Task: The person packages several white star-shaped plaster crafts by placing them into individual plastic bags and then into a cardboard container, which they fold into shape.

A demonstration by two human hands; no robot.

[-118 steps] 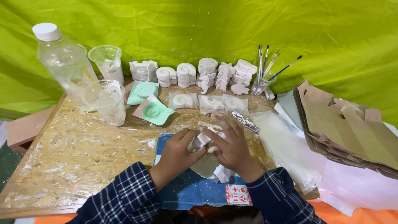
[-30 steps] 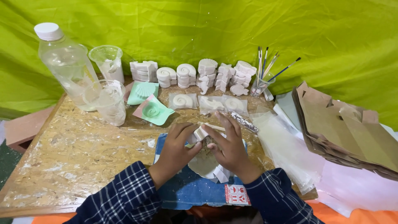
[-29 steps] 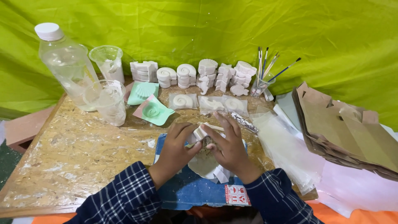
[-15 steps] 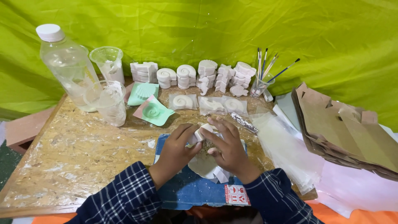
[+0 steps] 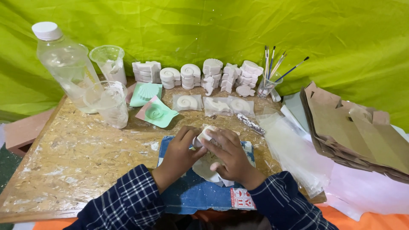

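- Head view, nearest: both hands meet over a blue cloth [image 5: 187, 194] at the near edge of the board table [image 5: 76, 157].
- Left hand [image 5: 179, 155] and right hand [image 5: 230, 155] together clasp a small white plaster cast [image 5: 207, 133]; it sits between the fingertips, mostly covered by the right fingers.
- Under the hands lies a pale scrap of plastic wrap [image 5: 204, 168].
- Compared with half a second ago, the right fingers have curled further over the cast; the hands sit at the same spot.
- Mid-table: two green moulds [image 5: 155, 111], three bagged casts [image 5: 217, 105], one clear cup [image 5: 111, 104].
- Farther back: one capped bottle [image 5: 66, 64], a second cup [image 5: 108, 61], a row of stacked white casts [image 5: 200, 74], one jar of brushes [image 5: 268, 81].
- To the right, a pile of brown cardboard [image 5: 353, 132].
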